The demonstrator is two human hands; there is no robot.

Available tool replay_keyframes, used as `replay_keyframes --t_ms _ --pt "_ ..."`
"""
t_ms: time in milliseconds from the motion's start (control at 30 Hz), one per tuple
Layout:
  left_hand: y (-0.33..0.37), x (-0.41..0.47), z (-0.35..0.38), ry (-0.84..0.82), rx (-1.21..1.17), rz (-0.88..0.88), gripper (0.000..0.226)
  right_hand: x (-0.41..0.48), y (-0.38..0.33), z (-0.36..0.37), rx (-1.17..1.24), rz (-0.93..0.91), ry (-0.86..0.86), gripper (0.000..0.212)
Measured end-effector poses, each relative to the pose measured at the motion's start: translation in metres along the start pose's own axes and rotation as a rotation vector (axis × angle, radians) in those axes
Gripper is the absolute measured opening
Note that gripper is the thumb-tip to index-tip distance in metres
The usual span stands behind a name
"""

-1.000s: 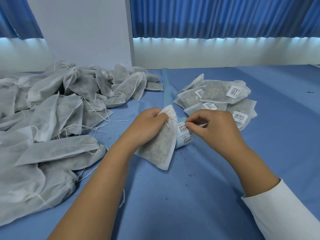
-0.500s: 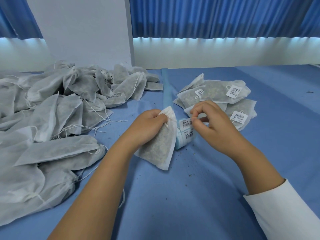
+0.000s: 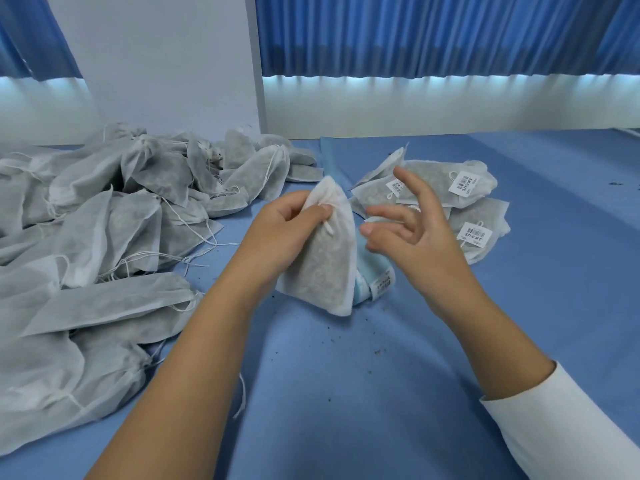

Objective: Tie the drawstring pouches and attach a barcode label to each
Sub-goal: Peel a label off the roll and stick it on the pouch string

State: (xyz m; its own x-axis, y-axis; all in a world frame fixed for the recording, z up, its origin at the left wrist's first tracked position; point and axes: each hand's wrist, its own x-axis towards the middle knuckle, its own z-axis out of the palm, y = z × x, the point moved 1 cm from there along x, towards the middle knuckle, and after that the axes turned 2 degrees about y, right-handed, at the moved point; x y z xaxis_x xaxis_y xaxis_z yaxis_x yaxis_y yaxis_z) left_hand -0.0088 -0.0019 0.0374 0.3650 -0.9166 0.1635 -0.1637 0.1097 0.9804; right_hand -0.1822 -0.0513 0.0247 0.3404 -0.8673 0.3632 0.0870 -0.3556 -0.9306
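Blue table (image 3: 346, 393): left hand (image 3: 280, 233) grips pouch (image 3: 325, 268), right hand (image 3: 415, 237) spread beside.

Both the left hand (image 3: 277, 233) and the right hand (image 3: 419, 244) are bare, with short, plain fingernails showing on the thumbs and fingertips. The left forearm (image 3: 201, 358) is uncovered all the way to the lower edge of the view. The right forearm (image 3: 485, 334) is uncovered from the wrist up to a plain white long sleeve (image 3: 568, 427), whose smooth, softly creased fabric ends in a simple edge partway along the arm.
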Motion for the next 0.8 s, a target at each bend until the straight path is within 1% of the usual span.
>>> replay_keyframes --t_ms 67,133,233,267,367,467,533,600,700,733,800 --pt "0.003 -0.002 0.003 0.027 -0.077 0.026 0.015 -0.002 0.003 0.004 0.018 0.033 -0.055 0.090" --pt "0.004 -0.003 0.006 0.045 -0.118 0.030 0.010 -0.004 0.003 0.006 0.038 0.035 -0.091 0.098" --pt "0.004 -0.004 0.008 0.023 -0.141 0.027 0.008 -0.003 0.002 0.005 0.080 0.025 -0.073 0.094" --pt "0.004 -0.005 0.009 0.016 -0.149 0.027 0.011 -0.002 0.002 0.005 0.091 0.020 -0.050 0.093" --pt "0.004 -0.006 0.012 0.032 -0.143 0.033 0.034 -0.001 0.002 0.006 0.130 -0.010 0.010 0.095" --pt "0.005 -0.006 0.014 0.081 -0.109 0.036 0.038 -0.001 0.001 0.006 0.138 -0.067 0.065 0.097" --pt "0.005 -0.007 0.015 0.074 -0.106 0.006 0.041 -0.001 0.001 0.004 0.151 -0.085 0.099 0.096" --pt "0.004 -0.008 0.016 0.049 -0.109 -0.021 0.038 0.000 0.002 0.003 0.153 -0.087 0.113 0.094" --pt "0.003 -0.009 0.018 0.022 -0.130 -0.032 0.025 0.000 0.003 0.002 0.130 -0.088 0.109 0.090" --pt "0.003 -0.009 0.018 0.018 -0.141 -0.034 0.022 0.000 0.004 0.002 0.114 -0.092 0.122 0.086" --pt "0.003 -0.009 0.016 0.024 -0.148 -0.040 0.019 0.001 0.003 0.000 0.071 -0.107 0.185 0.068"
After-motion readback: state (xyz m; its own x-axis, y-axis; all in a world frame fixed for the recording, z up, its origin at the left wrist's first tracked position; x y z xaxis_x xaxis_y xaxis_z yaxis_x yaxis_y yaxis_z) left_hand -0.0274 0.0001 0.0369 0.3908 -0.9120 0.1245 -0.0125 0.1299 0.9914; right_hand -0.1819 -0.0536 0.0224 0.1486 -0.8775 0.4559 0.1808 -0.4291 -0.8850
